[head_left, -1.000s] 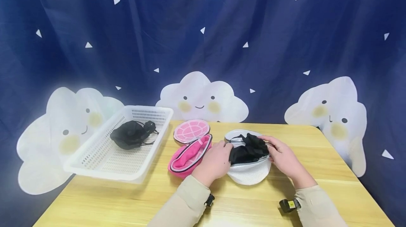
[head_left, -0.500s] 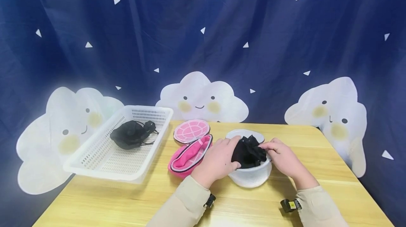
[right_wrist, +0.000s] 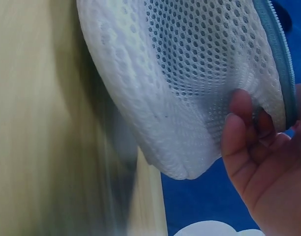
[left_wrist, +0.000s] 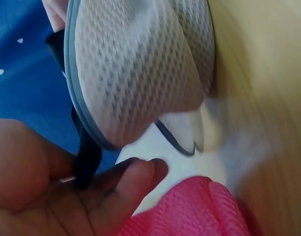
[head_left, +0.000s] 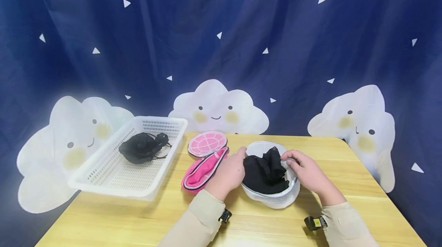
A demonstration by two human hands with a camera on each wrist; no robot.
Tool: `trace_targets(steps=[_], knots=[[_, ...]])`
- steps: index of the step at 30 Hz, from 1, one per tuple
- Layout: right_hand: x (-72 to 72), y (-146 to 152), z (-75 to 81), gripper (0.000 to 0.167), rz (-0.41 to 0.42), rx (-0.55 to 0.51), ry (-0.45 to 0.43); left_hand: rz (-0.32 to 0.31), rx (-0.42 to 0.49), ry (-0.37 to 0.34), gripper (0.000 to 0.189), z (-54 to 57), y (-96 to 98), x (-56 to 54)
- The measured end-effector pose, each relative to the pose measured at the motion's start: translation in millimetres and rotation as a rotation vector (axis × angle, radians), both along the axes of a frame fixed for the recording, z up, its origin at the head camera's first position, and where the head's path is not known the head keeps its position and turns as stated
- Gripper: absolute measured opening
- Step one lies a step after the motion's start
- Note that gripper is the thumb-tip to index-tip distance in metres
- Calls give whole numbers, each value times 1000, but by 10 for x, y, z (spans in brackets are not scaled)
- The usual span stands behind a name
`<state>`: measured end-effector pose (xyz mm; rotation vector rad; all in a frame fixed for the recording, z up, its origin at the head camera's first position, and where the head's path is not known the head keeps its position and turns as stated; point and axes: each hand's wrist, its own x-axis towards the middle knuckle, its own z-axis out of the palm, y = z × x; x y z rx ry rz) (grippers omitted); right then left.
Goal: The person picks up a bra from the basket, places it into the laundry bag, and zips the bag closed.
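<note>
A white mesh laundry bag (head_left: pixel 272 201) with a grey zip edge stands unzipped on the table, its round lid (head_left: pixel 255 147) folded back. Bunched black cloth (head_left: pixel 264 172) fills its mouth and rises above the rim. My left hand (head_left: pixel 229 172) is at the bag's left side; in the left wrist view its thumb and fingers pinch a strip of the black cloth (left_wrist: pixel 86 162). On the opposite side, my right hand (head_left: pixel 304 168) grips the bag's rim, its fingers (right_wrist: pixel 236 132) against the mesh wall.
A pink mesh laundry bag (head_left: pixel 197 174) lies unzipped beside my left hand, its patterned lid (head_left: pixel 207 143) flipped back. Farther left, a white plastic basket (head_left: pixel 145 191) holds a black cloth item (head_left: pixel 139 149) with thin cords. All rest on a wooden table (head_left: pixel 348 174) before a blue curtain.
My left hand has drawn back left from over the cloth. The black cloth has spread leftward and sits lower in the bag, whose mouth is wider. My right hand stays at the rim.
</note>
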<state>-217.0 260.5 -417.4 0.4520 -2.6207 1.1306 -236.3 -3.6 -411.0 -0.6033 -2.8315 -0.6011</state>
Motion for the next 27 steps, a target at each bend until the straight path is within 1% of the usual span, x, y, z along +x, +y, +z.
trace_targets(steps=[3, 5, 7, 8, 10, 12, 14, 16, 19, 22, 24, 27], knots=[[-16, 7, -8, 17, -3, -25, -11, -16, -5, -45, 38, -56, -57, -58], [-29, 17, -8, 17, -3, -46, -28, -34, 32, -92, 33, -85, -82, -90], [-40, 30, -6, 16, -7, -68, -45, -54, 102, -176, 29, -99, -99, -108], [-44, 37, -3, 16, -11, -77, -51, -66, 141, -235, 29, -104, -104, -114], [-49, 49, 0, 16, -22, -94, -60, -93, 218, -356, 32, -108, -104, -116], [-49, 57, -1, 16, -33, -107, -64, -129, 268, -465, 37, -117, -93, -108], [-50, 60, -13, 15, -39, -118, -66, -172, 306, -541, 42, -139, -69, -93], [-52, 59, -33, 15, -42, -130, -70, -207, 336, -586, 46, -162, -35, -69], [-60, 46, -61, 15, -44, -156, -86, -242, 372, -622, 48, -189, 29, -20], [-65, 24, -69, 16, -53, -181, -109, -263, 367, -621, 47, -187, 90, 28], [-62, 9, -68, 16, -58, -195, -127, -260, 360, -607, 49, -184, 120, 53], [-52, -11, -59, 16, -55, -213, -151, -233, 324, -539, 57, -181, 155, 75]])
